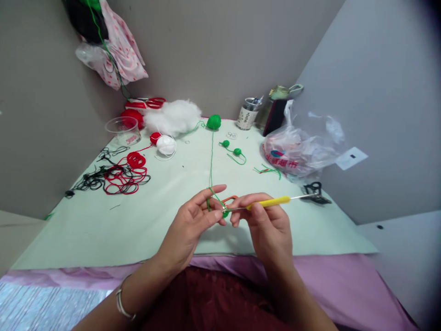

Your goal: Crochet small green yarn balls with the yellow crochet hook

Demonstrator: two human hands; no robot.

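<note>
Between the thumb and fingers of my left hand [196, 218] is a small green crochet piece [225, 214], with green yarn [211, 161] running over the raised index finger. That strand leads back to a green yarn ball [214, 122] at the far side of the table. My right hand [270, 223] grips a crochet hook [272, 202] by its yellow handle. The hook's metal tip meets the green piece at my left fingertips. An orange loop [230, 199] shows just behind the piece, partly hidden by my fingers.
Tangled black and red cords [126, 177] lie at the left, near white stuffing [174, 117] and a clear plastic cup [124, 131]. Two small green balls [237, 151] rest mid-table. A plastic bag [296, 149] and black scissors [315, 191] are at the right.
</note>
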